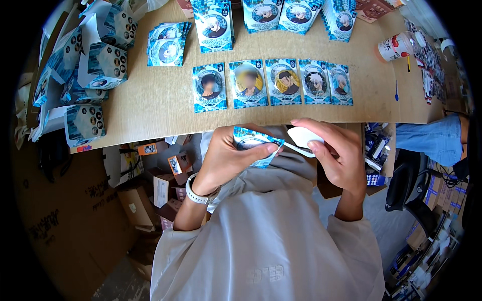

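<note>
Just in front of the table's near edge, my left hand [219, 159] is closed around a blue printed packet [246, 142], its thumb pressed on the front. My right hand [342, 156] pinches a small white rounded object [304, 136] between thumb and fingers. From it a thin white arm or strip reaches to the packet's right corner and touches it there; its exact kind is not clear. Beyond my hands, a row of several blue packets [248, 84] with round character pictures lies flat on the table [165, 98].
Stacks of similar packets [213, 26] stand along the far side, with a smaller pile [167, 44] at far left. Opened blue display boxes [103, 65] crowd the left edge. A bottle [394, 47] lies at right, near a blue stick [396, 91]. Cartons [138, 203] sit below the table.
</note>
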Available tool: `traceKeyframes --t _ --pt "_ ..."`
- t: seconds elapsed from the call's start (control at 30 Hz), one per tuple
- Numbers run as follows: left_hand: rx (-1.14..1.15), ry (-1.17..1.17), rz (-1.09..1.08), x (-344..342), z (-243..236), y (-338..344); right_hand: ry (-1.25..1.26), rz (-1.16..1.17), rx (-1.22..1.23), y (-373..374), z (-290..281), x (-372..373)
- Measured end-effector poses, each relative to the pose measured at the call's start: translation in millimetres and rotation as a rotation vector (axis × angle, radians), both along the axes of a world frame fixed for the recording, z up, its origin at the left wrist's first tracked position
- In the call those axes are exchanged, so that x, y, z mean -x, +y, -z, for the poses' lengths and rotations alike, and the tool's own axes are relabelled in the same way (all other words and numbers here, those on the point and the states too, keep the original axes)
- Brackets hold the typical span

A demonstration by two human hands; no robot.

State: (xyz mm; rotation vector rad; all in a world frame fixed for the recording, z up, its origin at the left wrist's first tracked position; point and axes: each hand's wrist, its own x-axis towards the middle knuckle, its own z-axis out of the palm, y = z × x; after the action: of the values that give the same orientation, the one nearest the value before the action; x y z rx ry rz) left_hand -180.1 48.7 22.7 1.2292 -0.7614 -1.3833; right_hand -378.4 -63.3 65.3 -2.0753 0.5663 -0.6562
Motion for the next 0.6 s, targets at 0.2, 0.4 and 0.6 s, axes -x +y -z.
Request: traceKeyframes --t 0.2,0.4,0.6 --pt "0.018 -0.052 -0.018 2.4 -2.6 -0.9 0.02 -0.008 0.033 0.3 -2.8 0.8" --pt "0.014 -0.032 -0.031 5.9 -1.4 -2.1 0.036 0.011 0.071 0.1 -4.1 1.4" --pt "-0.017 -0.048 -0.043 5.4 -3.1 -2.7 0.029 -0.007 0.072 -2.1 -2.2 -0.6"
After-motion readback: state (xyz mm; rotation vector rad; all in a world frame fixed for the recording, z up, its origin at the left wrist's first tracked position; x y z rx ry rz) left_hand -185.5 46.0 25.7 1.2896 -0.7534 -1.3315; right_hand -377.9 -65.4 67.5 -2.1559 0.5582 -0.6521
